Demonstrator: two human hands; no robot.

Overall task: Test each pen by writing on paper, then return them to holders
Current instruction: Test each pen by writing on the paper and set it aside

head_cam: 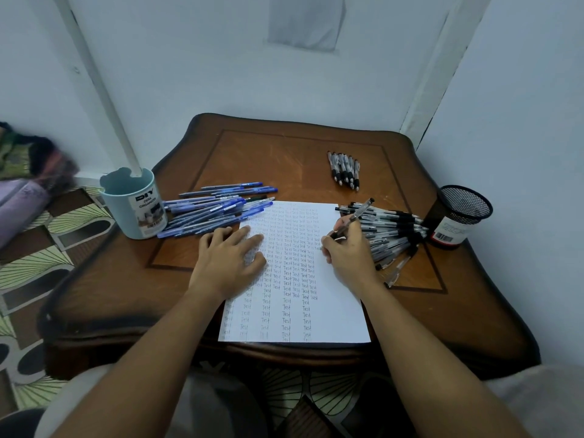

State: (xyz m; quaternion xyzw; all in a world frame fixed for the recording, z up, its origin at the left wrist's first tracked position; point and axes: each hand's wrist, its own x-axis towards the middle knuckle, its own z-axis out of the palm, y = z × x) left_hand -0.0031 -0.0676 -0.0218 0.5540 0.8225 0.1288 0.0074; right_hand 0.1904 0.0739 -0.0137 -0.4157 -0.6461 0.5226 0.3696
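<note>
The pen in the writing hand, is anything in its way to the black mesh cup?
The pen in the right hand has a pile of black pens lying between it and the mesh cup. Lifted over the pile, nothing visible blocks the cup's open top.

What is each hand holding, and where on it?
The right hand pinches a black pen low on its barrel, near the tip. The left hand holds nothing, pressing flat on the paper.
</note>
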